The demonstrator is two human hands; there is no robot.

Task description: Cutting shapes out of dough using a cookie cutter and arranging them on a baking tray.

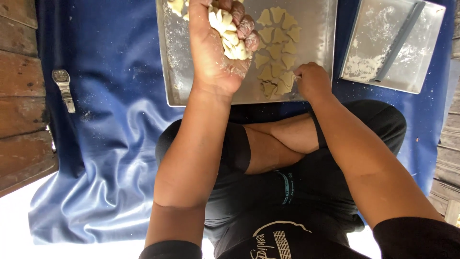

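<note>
My left hand (pixel 215 48) is raised palm up over a metal baking tray (pixel 175 62), its fingers closed around a lump of pale dough scraps (pixel 229 34). On the tray lie several flat cut-out dough shapes (pixel 277 48), packed close together. My right hand (pixel 312 80) rests at the tray's near right edge, fingertips pinching the nearest cut-out shape (pixel 286 81). More pale dough (pixel 176 5) shows at the tray's far left corner.
A second, smaller metal tray (pixel 364 33) dusted with flour holds a grey bar-shaped tool (pixel 398 41) at the far right. A wristwatch (pixel 64 89) lies on the blue cloth (pixel 110 144) at left. Wooden planks (pixel 19 96) border both sides. My crossed legs sit below the tray.
</note>
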